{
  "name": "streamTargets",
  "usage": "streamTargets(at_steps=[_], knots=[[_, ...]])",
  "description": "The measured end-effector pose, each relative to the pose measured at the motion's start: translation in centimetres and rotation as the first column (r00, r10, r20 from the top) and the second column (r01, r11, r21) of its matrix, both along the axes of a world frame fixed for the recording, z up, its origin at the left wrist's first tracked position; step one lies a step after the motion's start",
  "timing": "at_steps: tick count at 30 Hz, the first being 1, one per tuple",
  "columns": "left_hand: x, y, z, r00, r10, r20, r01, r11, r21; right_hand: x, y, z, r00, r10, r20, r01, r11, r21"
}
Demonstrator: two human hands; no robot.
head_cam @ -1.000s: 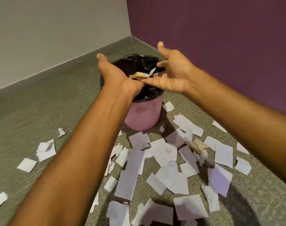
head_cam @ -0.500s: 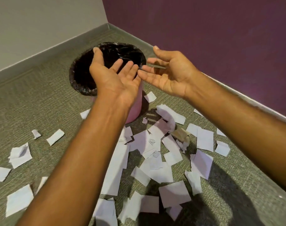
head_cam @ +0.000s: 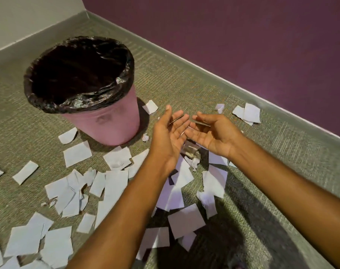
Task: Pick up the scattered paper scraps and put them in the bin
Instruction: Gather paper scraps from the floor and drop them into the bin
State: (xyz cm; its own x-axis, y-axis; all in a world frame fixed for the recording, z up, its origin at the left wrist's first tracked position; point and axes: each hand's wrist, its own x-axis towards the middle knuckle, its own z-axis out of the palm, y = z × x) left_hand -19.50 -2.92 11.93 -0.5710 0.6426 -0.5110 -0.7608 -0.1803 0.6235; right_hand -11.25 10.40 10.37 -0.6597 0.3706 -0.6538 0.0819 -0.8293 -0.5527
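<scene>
Paper scraps (head_cam: 114, 183): white, torn, ragged-edged, strewn on the floor (head_cam: 184, 84) beneath and left of both grips; overlapped, too many to count exactly. Bin (head_cam: 114, 123), one: pink, black liner, upright, left of the left grip (head_cam: 169, 136). Grips, two: left grip and right grip (head_cam: 213, 133) released, palms up, empty. Half a second ago they were at the bin's rim; now they are over the scraps.

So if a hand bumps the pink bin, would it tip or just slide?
Probably light: the bin looks like thin plastic and no load shows in its dark inside. It narrows toward the base, so a push near the rim may tip it. The carpet would likely resist sliding.
</scene>
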Motion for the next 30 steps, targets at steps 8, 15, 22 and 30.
streamTargets(at_steps=[8,15,22,30], knots=[[4.9,-0.9,-6.8,0.926,-0.296,-0.233,0.198,0.909,-0.366,5.6,-0.9,-5.2,0.992,0.057,0.111,-0.051,0.997,-0.052],[7.6,-2.7,-11.0,0.503,-0.692,-0.518,0.17,0.666,-0.726,10.2,-0.3,-9.8,0.667,0.26,0.698,-0.744,0.184,0.643],[10.4,-4.1,-13.6,0.097,-0.896,-0.434,0.197,0.444,-0.874,12.9,-0.6,-10.5,0.396,0.155,0.905,-0.84,-0.337,0.425],[11.2,-4.0,-13.8,0.096,-0.864,-0.494,0.194,0.503,-0.842,14.5,0.4,-10.5,0.466,0.016,0.884,-0.825,-0.354,0.441]])
